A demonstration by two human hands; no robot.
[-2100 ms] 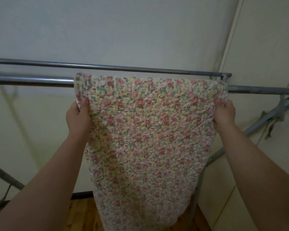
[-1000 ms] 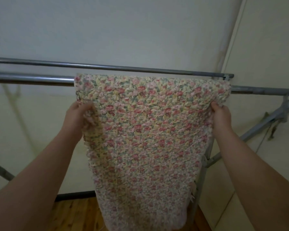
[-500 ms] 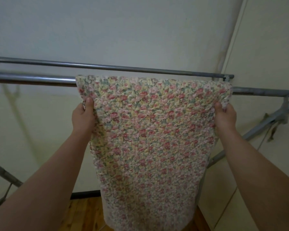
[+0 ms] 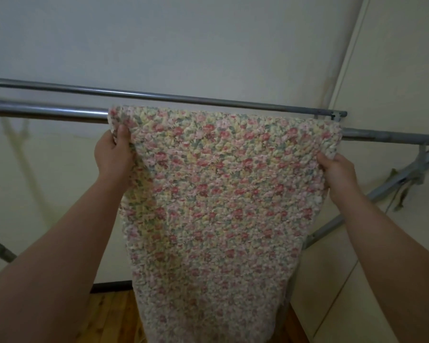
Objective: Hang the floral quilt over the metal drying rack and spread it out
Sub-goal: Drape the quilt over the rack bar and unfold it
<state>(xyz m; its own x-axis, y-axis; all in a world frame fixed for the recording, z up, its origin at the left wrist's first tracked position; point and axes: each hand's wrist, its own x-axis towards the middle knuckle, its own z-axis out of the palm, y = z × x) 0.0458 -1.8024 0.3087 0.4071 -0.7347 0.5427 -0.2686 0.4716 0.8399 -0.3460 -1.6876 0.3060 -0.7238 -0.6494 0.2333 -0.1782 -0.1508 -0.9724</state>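
Note:
The floral quilt (image 4: 216,194), pink and yellow flowers on pale cloth, hangs folded over the near bar of the metal drying rack (image 4: 47,111) and drops toward the floor. My left hand (image 4: 113,154) grips its left edge just below the bar, thumb on the front. At the right edge, my right hand (image 4: 337,172) grips the quilt a little lower. The far side of the quilt is hidden behind the bar.
A second, thinner rack bar (image 4: 183,97) runs behind the first. Slanted rack legs (image 4: 394,179) stand at the right beside pale cupboard doors (image 4: 394,95). A white wall is behind, and wooden floor (image 4: 112,318) shows below.
Both hands have kept their hold on the quilt's side edges, shifting up and down slightly. The quilt's top fold still lies over the near bar.

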